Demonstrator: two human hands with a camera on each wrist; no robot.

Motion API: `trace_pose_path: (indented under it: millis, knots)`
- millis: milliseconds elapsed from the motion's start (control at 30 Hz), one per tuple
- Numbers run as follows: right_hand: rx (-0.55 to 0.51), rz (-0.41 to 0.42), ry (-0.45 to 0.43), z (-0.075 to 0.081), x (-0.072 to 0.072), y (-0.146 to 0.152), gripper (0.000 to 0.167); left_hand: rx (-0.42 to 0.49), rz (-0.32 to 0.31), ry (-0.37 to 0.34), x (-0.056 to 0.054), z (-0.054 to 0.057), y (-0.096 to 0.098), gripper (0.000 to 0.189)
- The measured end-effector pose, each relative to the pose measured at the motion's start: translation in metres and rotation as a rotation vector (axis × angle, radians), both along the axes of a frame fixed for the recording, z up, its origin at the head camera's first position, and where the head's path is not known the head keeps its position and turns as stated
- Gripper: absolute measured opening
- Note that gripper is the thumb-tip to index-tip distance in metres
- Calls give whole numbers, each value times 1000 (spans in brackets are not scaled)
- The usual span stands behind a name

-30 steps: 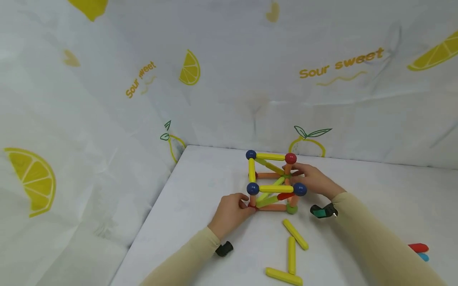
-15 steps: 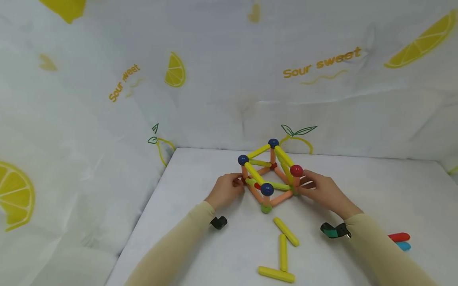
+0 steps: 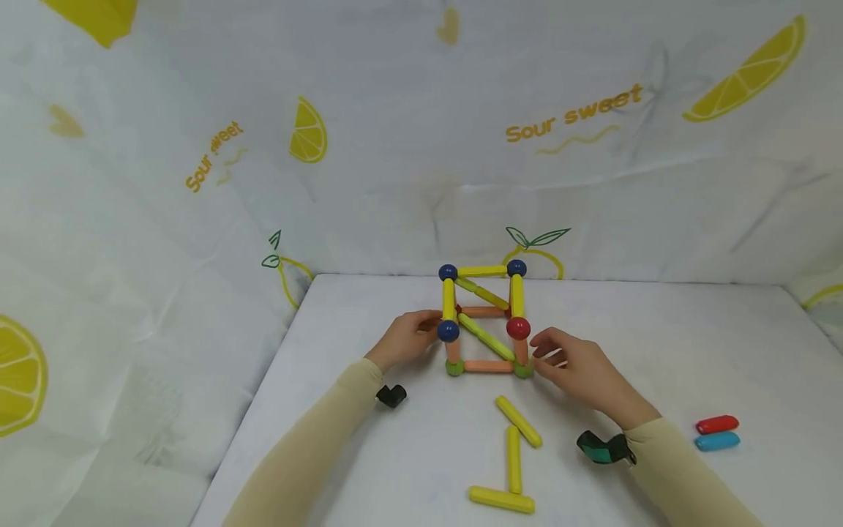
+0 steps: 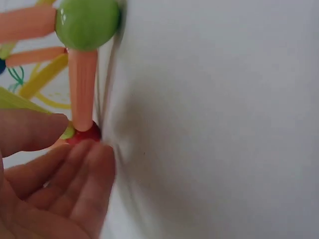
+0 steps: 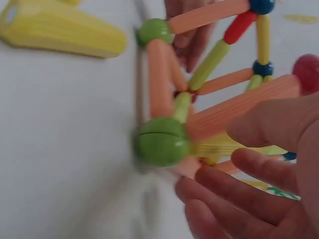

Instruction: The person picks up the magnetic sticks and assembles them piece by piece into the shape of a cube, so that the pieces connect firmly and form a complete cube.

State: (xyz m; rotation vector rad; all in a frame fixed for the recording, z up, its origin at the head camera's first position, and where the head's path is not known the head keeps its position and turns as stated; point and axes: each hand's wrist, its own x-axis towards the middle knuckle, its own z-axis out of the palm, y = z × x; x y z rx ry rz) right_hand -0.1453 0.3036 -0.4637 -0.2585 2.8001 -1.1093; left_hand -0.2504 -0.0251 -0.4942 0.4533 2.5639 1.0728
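Observation:
A box-like frame of magnetic building rods and balls (image 3: pixel 486 366) stands on the table. Its base has peach rods, its top yellow rods (image 3: pixel 483 271), and lime rods (image 3: pixel 486 337) run diagonally across it. Blue balls (image 3: pixel 448 331) and one red ball (image 3: pixel 518 328) mark the top corners. My left hand (image 3: pixel 410 338) is at the frame's left side; in the left wrist view its extended fingers lie against a red base ball (image 4: pixel 85 133), thumb near a lime rod's end. Beside the front right green ball (image 5: pixel 163 142) is my right hand (image 3: pixel 582 369), fingers loosely spread, holding nothing; contact is unclear.
Loose yellow rods (image 3: pixel 514 460) lie in front of the frame. A red rod (image 3: pixel 717 424) and a blue rod (image 3: pixel 717 441) rest at the right. A white lemon-print sheet (image 3: pixel 408 146) rises behind the table and along its left side.
The frame has been turned on the table, bringing its red top ball from the back right to the front right. Both hands moved with it; the right fingers now look looser.

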Motion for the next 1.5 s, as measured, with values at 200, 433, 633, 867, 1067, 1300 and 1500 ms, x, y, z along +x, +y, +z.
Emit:
trace_pose_path:
  millis: [200, 433, 633, 867, 1067, 1300, 1500]
  knots:
    - [-13, -84, 276, 31, 9, 2, 30, -91, -17, 104, 57, 17, -5, 28]
    - [-9, -37, 505, 48, 16, -7, 49, -180, -404, 225, 142, 27, 20, 18]
    - [25, -14, 488, 41, 16, -17, 44, -315, -618, 212, 179, 22, 50, 33]
    - [38, 3, 446, 38, 11, -23, 36, -368, -658, 162, 183, 21, 58, 26]
    - [39, 3, 441, 43, 10, -22, 37, -353, -758, 265, 176, 24, 52, 32]
    - [31, 23, 427, 46, 7, -20, 37, -274, -789, 209, 163, 37, 47, 31]
    - [27, 39, 432, 46, 5, -18, 35, -287, -689, 354, 146, 65, 42, 26]
